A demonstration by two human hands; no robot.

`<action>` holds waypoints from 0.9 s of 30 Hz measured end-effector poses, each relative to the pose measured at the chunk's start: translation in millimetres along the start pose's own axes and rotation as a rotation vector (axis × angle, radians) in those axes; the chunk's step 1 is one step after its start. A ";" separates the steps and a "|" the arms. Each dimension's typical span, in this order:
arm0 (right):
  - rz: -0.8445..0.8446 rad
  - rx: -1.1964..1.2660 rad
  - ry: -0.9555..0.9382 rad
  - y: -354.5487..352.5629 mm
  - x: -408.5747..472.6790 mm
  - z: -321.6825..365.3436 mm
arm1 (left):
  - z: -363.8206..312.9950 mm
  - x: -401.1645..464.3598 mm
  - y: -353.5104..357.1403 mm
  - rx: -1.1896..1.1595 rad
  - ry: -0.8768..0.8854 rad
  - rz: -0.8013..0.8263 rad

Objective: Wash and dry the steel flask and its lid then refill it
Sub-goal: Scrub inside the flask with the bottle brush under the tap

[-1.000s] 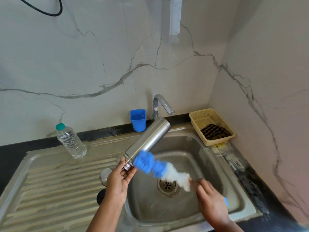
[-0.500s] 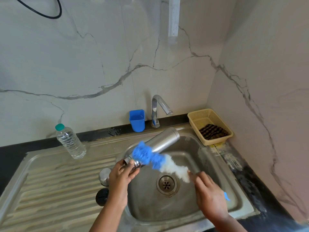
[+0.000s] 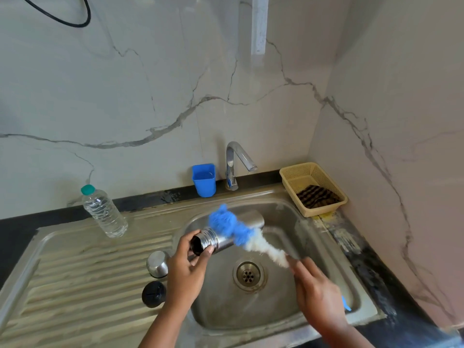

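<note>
The left hand point(image 3: 187, 268) holds the steel flask point(image 3: 226, 233) by its threaded neck, fingers and thumb closed round the rim, so that the body lies nearly level over the sink point(image 3: 296, 320) and points away toward the far right; held this way, any drips fall into the basin and the whole outer wall is free for scrubbing. The right hand point(image 3: 317, 295) has its grip closed on the handle of a bottle brush point(image 3: 241, 233), whose blue and white bristles lie across the flask's side; the blue tip of the handle shows past the near right of that hand. Both the brush and the right hand are blurred, so whether the bristles press on the steel or hover just above it cannot be told for sure. The flask is plain brushed steel, a slim cylinder with a ridged screw neck and a dark open mouth turned toward the camera; no foam is plain on it. Its two lid parts wait on the ribbed drainboard just left of the basin: a domed steel cap point(image 3: 157, 263) and, nearer, a round black stopper point(image 3: 153, 294), set there probably to keep them within reach for their own wash. A clear water bottle point(image 3: 104, 213) stands at the far left of the tabletop, perhaps for the refill. The tap point(image 3: 237, 163) shows no running stream. A yellow basket point(image 3: 313, 188) with a dark striped cloth point(image 3: 316, 196) sits at the far right, likely for drying, and a blue cup point(image 3: 204, 180) stands beside the tap.
</note>
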State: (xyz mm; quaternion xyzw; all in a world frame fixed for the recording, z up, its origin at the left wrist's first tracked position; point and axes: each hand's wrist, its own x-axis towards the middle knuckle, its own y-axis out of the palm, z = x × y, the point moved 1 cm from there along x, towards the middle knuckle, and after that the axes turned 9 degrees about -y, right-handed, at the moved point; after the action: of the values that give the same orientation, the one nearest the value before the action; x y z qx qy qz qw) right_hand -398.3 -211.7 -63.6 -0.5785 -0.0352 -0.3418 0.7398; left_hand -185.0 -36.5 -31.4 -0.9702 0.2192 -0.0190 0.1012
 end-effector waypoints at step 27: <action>0.005 0.114 -0.031 11.7 -9.6 25.5 | 8.0 19.2 -14.5 -0.358 -0.288 -0.163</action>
State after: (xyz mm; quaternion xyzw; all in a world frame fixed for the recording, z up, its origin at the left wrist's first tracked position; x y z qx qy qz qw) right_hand -390.5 -183.6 -69.3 -0.5407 -0.0646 -0.3282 0.7718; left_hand -160.8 -30.4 -36.5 -0.9799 0.1231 0.1504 -0.0441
